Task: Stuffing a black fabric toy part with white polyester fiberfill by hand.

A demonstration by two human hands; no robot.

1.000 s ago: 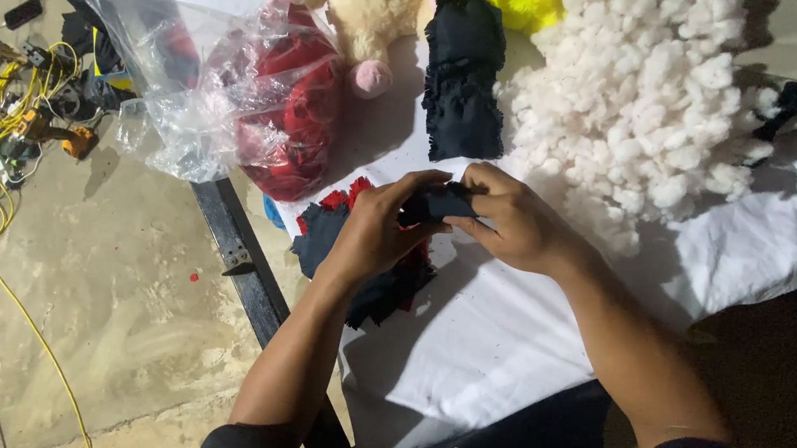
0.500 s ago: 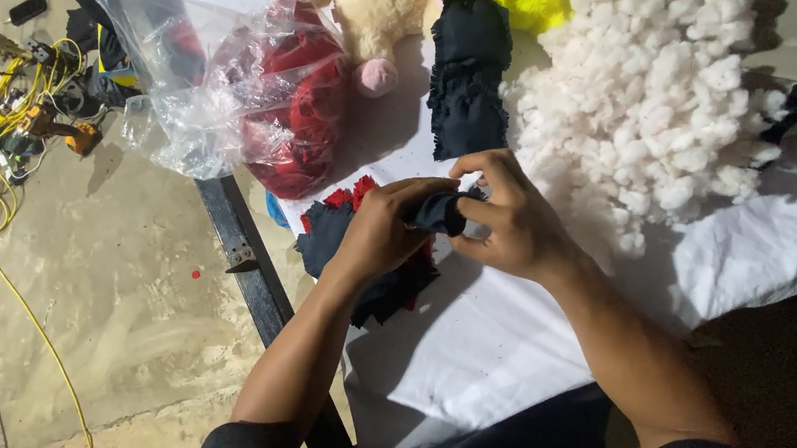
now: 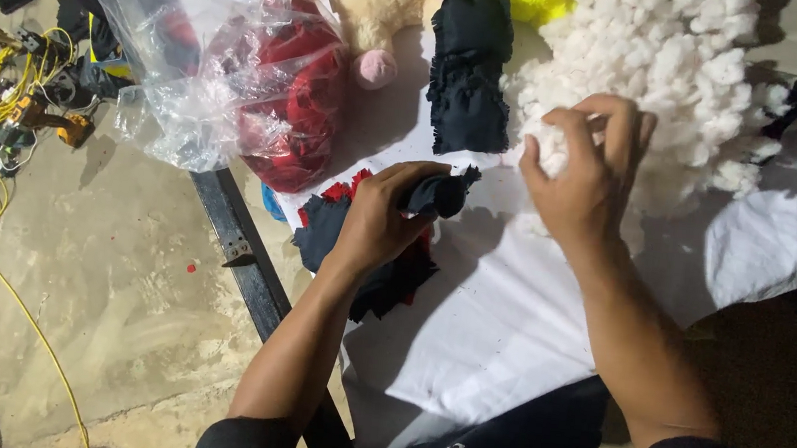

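Left hand (image 3: 381,220) grip clamped on dark fabric piece (image 3: 436,195); right hand (image 3: 587,164) grip pinching white stuffing (image 3: 671,70) tuft at pile on white-covered surface (image 3: 506,322).

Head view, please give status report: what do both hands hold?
Left hand shut on small dark fabric piece. Right hand pinching white stuffing from the pile. Dark and red fabric scraps under left hand; nothing between the hands.

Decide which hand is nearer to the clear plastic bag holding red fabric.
Left. The left hand grips a dark fabric piece just right of the plastic bag; the right hand is farther right, at the white stuffing pile.
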